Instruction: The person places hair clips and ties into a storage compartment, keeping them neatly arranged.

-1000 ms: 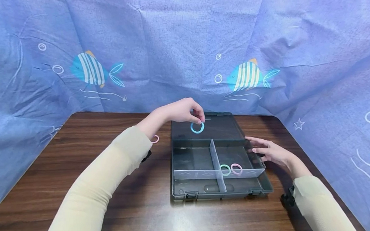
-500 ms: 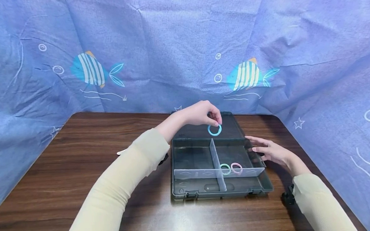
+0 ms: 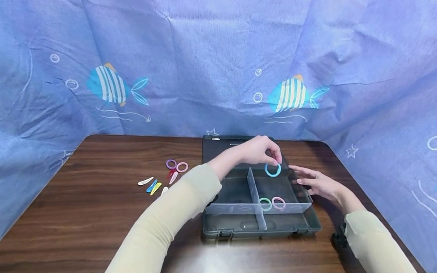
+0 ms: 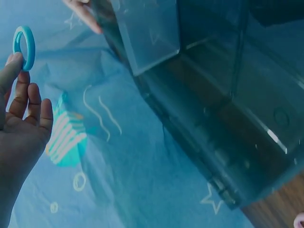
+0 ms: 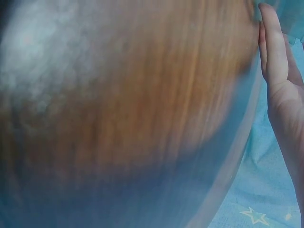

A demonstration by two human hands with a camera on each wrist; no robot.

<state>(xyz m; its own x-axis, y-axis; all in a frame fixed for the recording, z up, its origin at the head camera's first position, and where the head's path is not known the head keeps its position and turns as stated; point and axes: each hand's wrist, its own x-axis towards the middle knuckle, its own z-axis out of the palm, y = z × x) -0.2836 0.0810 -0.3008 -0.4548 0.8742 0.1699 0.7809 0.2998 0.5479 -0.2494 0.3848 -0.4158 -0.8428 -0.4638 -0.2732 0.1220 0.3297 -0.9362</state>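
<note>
My left hand (image 3: 260,149) pinches a light blue hair tie (image 3: 273,176) between thumb and fingertips. It holds the tie over the back right compartment of a grey see-through divider box (image 3: 248,235), whose lid lies folded back. In the left wrist view the blue hair tie (image 4: 31,45) stands upright above the thumb. A green hair tie (image 3: 260,204) and a pink hair tie (image 3: 285,203) are in that same compartment, by the cross divider (image 3: 223,208). At the box's right wall rests my right hand (image 3: 325,185), fingers extended along it.
Left of the box, on the wooden table (image 3: 75,214), lie a purple hair tie (image 3: 170,160), another pink hair tie (image 3: 182,163) and several snap clips, among them a white clip (image 3: 145,181) and a yellow clip (image 3: 155,188). Behind hangs a blue fish-print cloth (image 3: 206,69).
My left hand has carried the blue hair tie rightward and nearer, from over the lid to over the back right compartment. The clips and ties on the left are uncovered. My right hand stays put.
</note>
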